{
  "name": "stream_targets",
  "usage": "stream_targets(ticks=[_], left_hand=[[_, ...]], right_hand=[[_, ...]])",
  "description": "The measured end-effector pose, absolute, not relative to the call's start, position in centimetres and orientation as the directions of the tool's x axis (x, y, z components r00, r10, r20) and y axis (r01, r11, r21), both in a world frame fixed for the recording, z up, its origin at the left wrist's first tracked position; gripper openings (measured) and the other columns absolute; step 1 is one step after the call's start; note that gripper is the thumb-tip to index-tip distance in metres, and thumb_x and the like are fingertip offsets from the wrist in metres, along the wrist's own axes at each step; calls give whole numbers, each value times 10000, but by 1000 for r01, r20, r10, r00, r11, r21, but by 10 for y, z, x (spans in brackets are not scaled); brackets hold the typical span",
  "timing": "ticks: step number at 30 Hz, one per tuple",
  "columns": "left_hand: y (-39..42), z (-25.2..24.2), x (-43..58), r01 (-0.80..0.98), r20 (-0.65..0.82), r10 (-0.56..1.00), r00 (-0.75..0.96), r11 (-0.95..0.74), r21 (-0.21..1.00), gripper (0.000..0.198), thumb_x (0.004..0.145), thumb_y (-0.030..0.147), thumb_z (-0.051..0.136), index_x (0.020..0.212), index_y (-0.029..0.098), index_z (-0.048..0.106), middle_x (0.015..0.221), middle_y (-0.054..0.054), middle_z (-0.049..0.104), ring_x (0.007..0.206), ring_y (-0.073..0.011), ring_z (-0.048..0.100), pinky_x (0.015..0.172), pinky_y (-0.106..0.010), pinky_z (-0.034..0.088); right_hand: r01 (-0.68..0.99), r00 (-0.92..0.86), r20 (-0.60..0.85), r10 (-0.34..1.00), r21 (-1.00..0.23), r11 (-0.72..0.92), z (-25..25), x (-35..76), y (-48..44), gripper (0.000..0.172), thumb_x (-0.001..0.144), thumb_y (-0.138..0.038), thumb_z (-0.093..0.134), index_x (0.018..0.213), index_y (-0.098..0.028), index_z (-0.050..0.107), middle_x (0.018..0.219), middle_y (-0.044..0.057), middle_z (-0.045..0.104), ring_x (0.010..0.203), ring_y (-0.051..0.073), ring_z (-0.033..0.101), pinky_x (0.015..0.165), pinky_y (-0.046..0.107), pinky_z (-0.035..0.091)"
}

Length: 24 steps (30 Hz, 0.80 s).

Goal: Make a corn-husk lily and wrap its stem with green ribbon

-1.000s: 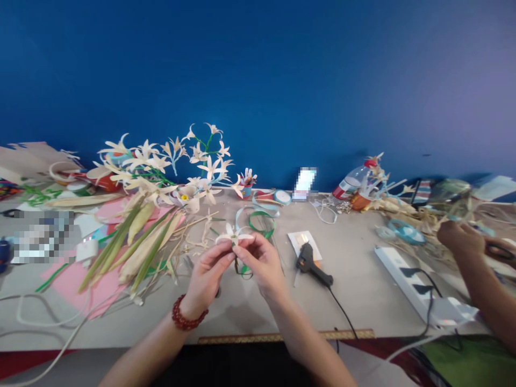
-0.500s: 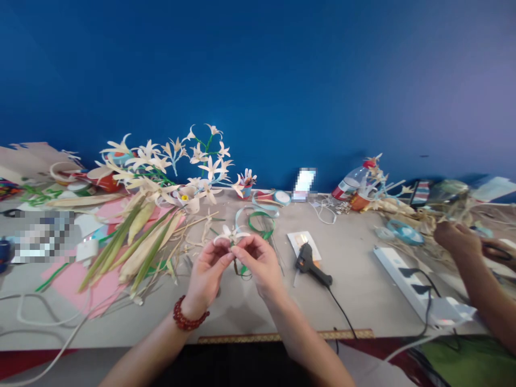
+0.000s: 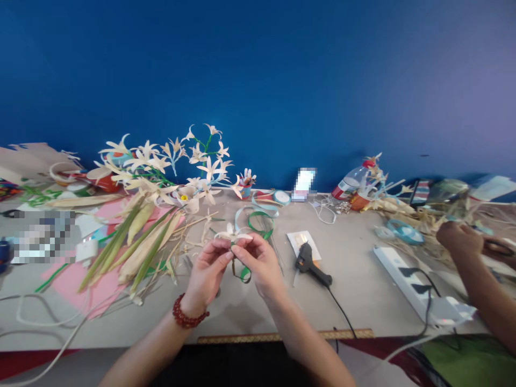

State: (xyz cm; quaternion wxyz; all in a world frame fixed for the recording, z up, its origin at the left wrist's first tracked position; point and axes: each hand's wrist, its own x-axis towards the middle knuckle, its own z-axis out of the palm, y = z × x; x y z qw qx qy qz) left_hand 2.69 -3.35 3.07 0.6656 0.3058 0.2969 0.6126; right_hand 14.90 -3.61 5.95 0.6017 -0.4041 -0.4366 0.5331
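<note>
Between my two hands, above the middle of the table, is a white corn-husk flower [image 3: 231,233] with narrow spread petals. My left hand [image 3: 210,267], with a red bead bracelet [image 3: 187,312] at its wrist, pinches the flower's base from the left. From the right, my right hand [image 3: 260,264] closes thumb and fingers on the same spot. A strip of green ribbon [image 3: 245,274] hangs in a curl below the fingertips. Past the hands lies a roll of green ribbon [image 3: 262,223]. To their right, a black glue gun [image 3: 312,266] rests on a small white packet [image 3: 296,240].
Corn husks [image 3: 139,252] lie over pink paper at the left. Behind them stand finished husk flowers [image 3: 212,167]. A white power strip [image 3: 403,279] with cords lies at the right, beside another person's hand [image 3: 459,242] near scissors [image 3: 500,247]. A bottle [image 3: 350,181] stands by the wall.
The flower has tilted a little, its petals lying flatter over my fingers. The ribbon curl below shows more openly. The other person's hand has shifted slightly.
</note>
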Motion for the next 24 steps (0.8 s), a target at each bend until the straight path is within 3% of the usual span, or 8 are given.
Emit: stream_targets(ticks=[12, 18, 24], left_hand=[[-34, 30, 29, -579, 3, 999, 35, 18, 815, 144, 711, 195, 794, 845, 197, 744, 896, -26, 733, 880, -159, 677, 835, -265, 534], [-34, 31, 29, -578, 11, 999, 44, 16, 816, 183, 693, 173, 805, 865, 203, 751, 936, -27, 734, 911, -161, 668, 845, -253, 528], [-34, 28, 30, -641, -37, 998, 52, 62, 765, 174, 694, 168, 809, 854, 206, 754, 878, -6, 749, 834, -130, 680, 802, -221, 535]], right_hand=[[-295, 63, 91, 994, -950, 106, 53, 151, -34, 278, 729, -350, 780, 692, -202, 548, 638, -44, 506, 590, 110, 463, 563, 236, 390], [-302, 68, 119, 991, -944, 134, 50, 151, -33, 266, 744, -365, 768, 719, -200, 561, 661, -35, 558, 582, 109, 489, 558, 232, 401], [-153, 100, 142, 985, -976, 156, 41, 152, -33, 239, 770, -382, 745, 736, -198, 596, 671, -10, 600, 616, 128, 534, 597, 251, 449]])
